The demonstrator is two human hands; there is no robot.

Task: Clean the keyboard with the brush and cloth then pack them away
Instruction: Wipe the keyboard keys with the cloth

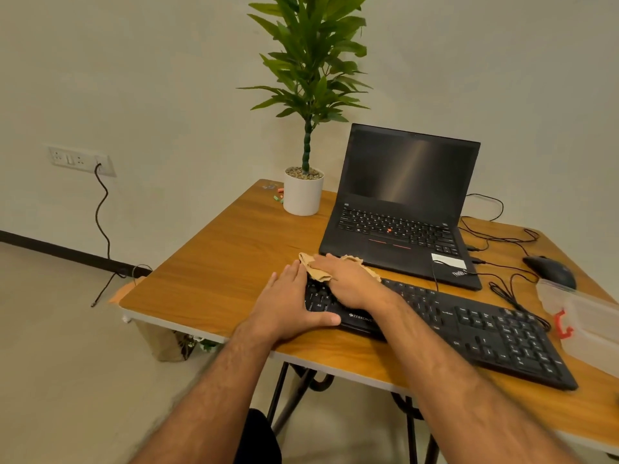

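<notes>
A black keyboard (469, 326) lies slanted across the wooden table (217, 262). My right hand (348, 283) presses a tan cloth (318, 271) flat onto the keyboard's left end, fingers straight. My left hand (291, 306) holds the keyboard's left edge, fingers laid along the side and thumb along the front rim. No brush is visible.
An open black laptop (402, 209) stands behind the keyboard. A potted plant (303, 192) is at the back. A black mouse (549, 271) with cables and a clear plastic box with a red clasp (582, 316) sit at the right. Small coloured bits lie near the pot.
</notes>
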